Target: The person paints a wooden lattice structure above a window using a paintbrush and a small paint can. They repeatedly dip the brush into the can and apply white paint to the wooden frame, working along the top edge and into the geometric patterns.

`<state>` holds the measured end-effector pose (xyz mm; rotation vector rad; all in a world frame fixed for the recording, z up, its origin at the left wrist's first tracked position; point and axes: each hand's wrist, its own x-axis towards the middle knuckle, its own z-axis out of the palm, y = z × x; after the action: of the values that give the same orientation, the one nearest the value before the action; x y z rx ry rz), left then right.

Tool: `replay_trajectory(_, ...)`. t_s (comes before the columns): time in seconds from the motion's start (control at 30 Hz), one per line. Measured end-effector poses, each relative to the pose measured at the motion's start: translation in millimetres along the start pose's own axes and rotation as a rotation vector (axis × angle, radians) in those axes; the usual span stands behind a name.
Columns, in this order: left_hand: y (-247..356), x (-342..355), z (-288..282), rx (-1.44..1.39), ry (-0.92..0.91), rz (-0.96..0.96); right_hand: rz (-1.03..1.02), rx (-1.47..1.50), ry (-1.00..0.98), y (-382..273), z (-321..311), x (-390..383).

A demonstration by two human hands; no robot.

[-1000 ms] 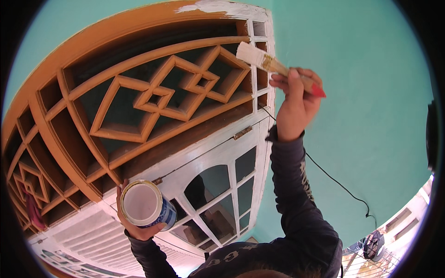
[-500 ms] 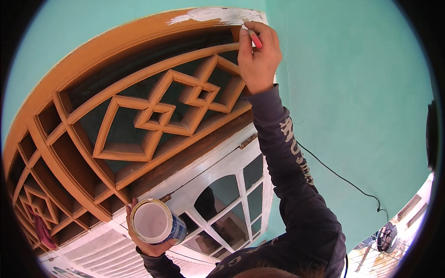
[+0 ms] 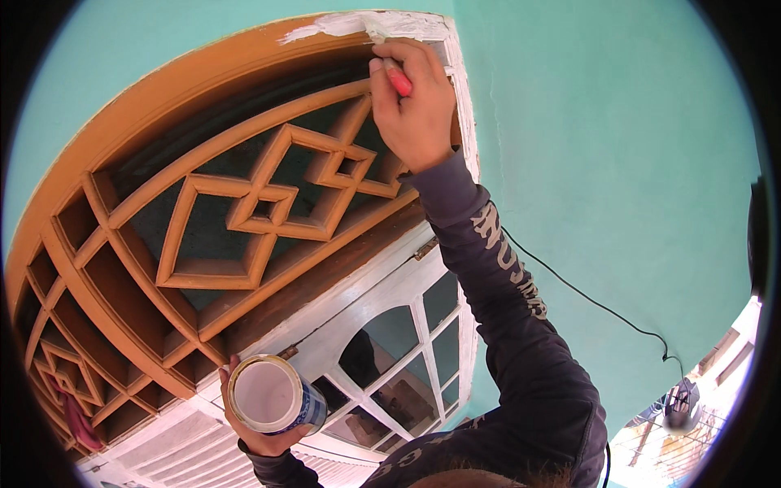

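Note:
My right hand (image 3: 416, 106) is raised at the upper right end of the arched wooden frame (image 3: 167, 91), closed around a paintbrush with a red handle (image 3: 399, 79). The bristles touch the frame's top edge, where a patch of wet-looking white paint (image 3: 329, 27) covers the orange-brown wood. Low down, my left hand (image 3: 259, 439) wraps round an open paint can (image 3: 268, 394) with a blue label. White shows inside the can, and its rim is stained yellowish. Most of the left fingers are hidden behind the can.
Below the arch, a diamond-pattern lattice (image 3: 264, 195) in orange-brown wood fills the opening. White glazed shutters (image 3: 407, 358) hang beneath it. At right, a black cable (image 3: 586, 301) runs down the turquoise wall (image 3: 610, 163). A pink cloth (image 3: 77, 419) hangs at far left.
My right hand has moved left along the top of the frame with the paintbrush. White now shows on the frame's right corner, where the hand was. The left hand and can stay nearly still.

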<state>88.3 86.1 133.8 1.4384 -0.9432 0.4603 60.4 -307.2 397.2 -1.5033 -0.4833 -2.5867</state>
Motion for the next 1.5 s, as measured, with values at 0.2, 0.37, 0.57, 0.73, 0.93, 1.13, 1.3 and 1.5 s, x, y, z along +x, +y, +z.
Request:
replay_trajectory(0.2, 3, 0, 2, -0.024, 0.001, -0.017, 0.157, -0.061, 0.095, 16, -16, 8)
replay_trajectory(0.37, 0, 1, 4, -0.028, -0.007, -0.008, -0.033, -0.114, 0.029, 2, 4, 8)
replay_trajectory(0.57, 1, 1, -1, -0.032, -0.02, -0.003, -0.095, -0.052, -0.047, -50, 33, 1)
replay_trajectory(0.73, 2, 0, 3, -0.073, 0.004, -0.004, -0.078, -0.021, -0.036, -62, 28, -2)
replay_trajectory(0.93, 7, 1, 2, -0.073, -0.024, -0.067, -0.051, -0.067, -0.024, -43, 36, 2)
replay_trajectory(1.13, 6, 2, 2, -0.03, -0.006, -0.01, -0.065, -0.042, -0.062, -64, 46, 1)
replay_trajectory(1.3, 5, 2, 2, -0.047, -0.025, -0.044, -0.078, 0.011, -0.1, -76, 44, 5)
replay_trajectory(1.5, 8, 3, 4, -0.06, -0.003, -0.021, -0.078, -0.011, -0.043, -68, 24, 8)
